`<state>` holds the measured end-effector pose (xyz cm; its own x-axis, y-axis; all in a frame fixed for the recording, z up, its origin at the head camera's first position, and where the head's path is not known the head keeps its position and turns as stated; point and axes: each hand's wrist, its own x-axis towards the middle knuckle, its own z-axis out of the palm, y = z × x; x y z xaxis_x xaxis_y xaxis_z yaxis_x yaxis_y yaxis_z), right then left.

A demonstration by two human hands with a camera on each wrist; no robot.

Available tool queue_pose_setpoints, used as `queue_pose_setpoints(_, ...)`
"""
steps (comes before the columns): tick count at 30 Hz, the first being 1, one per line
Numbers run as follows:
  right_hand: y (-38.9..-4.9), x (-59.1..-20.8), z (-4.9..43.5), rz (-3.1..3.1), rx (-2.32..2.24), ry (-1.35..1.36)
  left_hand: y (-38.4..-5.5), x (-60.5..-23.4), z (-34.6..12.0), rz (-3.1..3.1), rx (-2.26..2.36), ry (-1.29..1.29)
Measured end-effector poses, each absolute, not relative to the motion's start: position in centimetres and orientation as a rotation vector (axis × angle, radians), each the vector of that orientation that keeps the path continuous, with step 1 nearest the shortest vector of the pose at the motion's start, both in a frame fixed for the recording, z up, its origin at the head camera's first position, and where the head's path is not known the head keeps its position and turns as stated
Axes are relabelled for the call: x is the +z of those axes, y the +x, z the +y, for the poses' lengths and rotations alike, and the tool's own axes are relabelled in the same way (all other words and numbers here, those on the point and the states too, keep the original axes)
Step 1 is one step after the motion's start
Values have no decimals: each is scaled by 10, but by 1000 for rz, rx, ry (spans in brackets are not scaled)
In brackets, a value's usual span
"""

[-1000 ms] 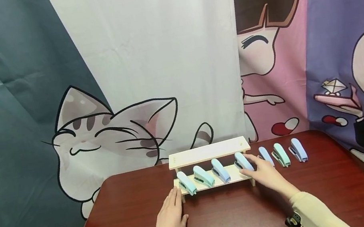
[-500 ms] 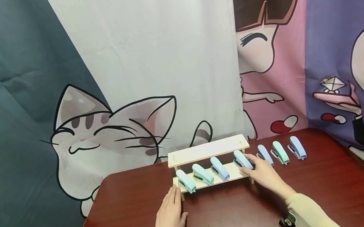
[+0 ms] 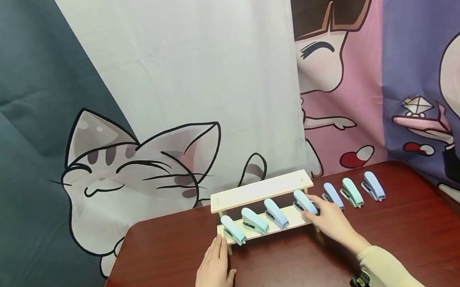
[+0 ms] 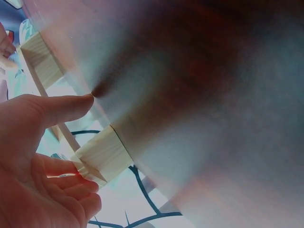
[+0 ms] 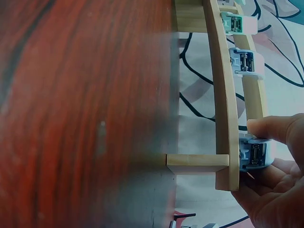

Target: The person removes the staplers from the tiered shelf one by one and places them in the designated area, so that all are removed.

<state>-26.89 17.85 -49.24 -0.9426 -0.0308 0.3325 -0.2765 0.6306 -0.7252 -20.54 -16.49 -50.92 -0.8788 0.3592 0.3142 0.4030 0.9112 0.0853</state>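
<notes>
A two-level pale wooden rack (image 3: 261, 190) stands near the back of the table. On its lower board sit two mint green staplers (image 3: 255, 221) (image 3: 233, 230) and two blue staplers, all slanted. My right hand (image 3: 332, 220) grips the rightmost blue stapler (image 3: 304, 202), thumb on one side and fingers on the other. In the right wrist view that blue stapler (image 5: 256, 154) rests on or just over the board's end. My left hand (image 3: 213, 276) touches the rack's left front corner with its fingers extended; in the left wrist view its fingers lie beside a rack leg (image 4: 105, 153).
Right of the rack, a blue stapler (image 3: 332, 195), a mint green stapler (image 3: 351, 192) and another blue stapler (image 3: 372, 186) stand on the red-brown table (image 3: 281, 278). A cartoon-printed curtain (image 3: 207, 65) hangs behind. A dark watch-like device (image 3: 360, 283) is at the right sleeve.
My right forearm has shifted slightly left while the hand keeps its grip on the blue stapler. The head view has drifted a little. My left hand stays at the rack corner.
</notes>
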Motion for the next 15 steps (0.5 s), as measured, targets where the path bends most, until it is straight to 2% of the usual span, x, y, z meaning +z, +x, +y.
queue_pose_setpoints(15, -268, -492, 175, -2556, 1246, 227, -204, -508, -165, -2806, -223, -553)
